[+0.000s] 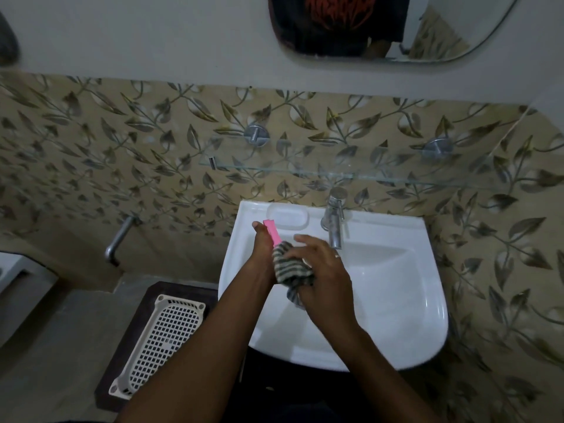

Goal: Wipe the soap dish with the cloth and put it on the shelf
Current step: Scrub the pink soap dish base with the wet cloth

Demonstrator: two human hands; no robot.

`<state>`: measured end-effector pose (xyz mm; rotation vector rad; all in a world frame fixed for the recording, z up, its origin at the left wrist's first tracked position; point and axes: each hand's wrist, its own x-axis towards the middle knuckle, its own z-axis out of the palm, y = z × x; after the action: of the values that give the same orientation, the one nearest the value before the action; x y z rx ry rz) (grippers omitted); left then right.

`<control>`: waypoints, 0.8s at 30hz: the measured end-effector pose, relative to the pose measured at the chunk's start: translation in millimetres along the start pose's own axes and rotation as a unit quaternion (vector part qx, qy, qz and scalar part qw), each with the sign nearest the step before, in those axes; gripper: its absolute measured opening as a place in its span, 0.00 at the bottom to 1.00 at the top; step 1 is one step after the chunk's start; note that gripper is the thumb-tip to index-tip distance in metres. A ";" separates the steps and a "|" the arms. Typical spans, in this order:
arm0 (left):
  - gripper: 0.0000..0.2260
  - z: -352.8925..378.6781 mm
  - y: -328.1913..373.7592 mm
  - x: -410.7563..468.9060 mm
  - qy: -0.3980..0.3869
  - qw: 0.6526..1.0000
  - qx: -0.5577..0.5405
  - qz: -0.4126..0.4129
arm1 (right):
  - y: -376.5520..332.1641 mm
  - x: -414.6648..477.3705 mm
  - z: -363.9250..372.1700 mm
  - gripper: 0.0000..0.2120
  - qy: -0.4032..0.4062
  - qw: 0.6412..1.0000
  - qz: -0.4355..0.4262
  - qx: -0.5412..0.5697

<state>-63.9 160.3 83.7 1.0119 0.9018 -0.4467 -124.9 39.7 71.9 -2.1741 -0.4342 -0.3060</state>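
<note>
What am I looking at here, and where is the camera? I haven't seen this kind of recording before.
There is no machine here: a person works with bare hands. The single picture comes from a camera worn on their head, looking forward and down. They stand over a white sink with a tap. The left hand holds a pink soap dish, and the right hand presses a striped cloth against it. A glass shelf is fixed to the wall above the sink. A white basket lies on the floor.

Tap (pixel 334 221) at sink's (pixel 439 315) back edge. Shelf (pixel 305 170) on wall (pixel 91 148) behind and above it. Basket (pixel 164 340) on floor (pixel 61 346), left of sink.
</note>
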 end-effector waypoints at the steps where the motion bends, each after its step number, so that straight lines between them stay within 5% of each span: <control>1: 0.43 2.9 0.6 1.5 -0.015 1.000 -0.016 -0.006 | -2.1 7.1 -1.2 0.26 0.007 0.999 0.027 0.022; 4: 0.43 8.7 -4.0 11.7 -0.025 0.999 -0.034 0.012 | -12.6 24.2 -7.2 0.16 -0.008 0.997 0.068 0.028; 9: 0.39 12.2 -5.9 13.7 -0.074 0.991 -0.096 0.057 | -19.6 48.6 -25.3 0.15 0.006 0.988 0.147 0.049; 12: 0.43 -2.1 -3.1 39.3 -0.046 0.991 -0.024 0.124 | -18.7 66.8 -46.3 0.15 -0.013 0.976 0.194 0.093; 15: 0.33 -8.0 3.9 35.5 -0.016 0.981 0.021 0.191 | -18.7 79.3 -55.7 0.12 -0.070 0.962 0.215 0.152; 21: 0.15 -6.8 -5.3 52.2 -0.018 0.990 -0.062 0.123 | -21.2 86.2 -41.4 0.07 0.002 0.994 0.098 0.045; 24: 0.14 -10.6 0.0 61.9 -0.034 0.992 -0.066 0.097 | -25.7 61.0 -22.7 0.13 0.047 0.999 0.024 -0.001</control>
<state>-33.0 174.1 30.8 0.9463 0.7528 -0.2519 -81.4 47.8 126.2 -2.1583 -0.3284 -0.3794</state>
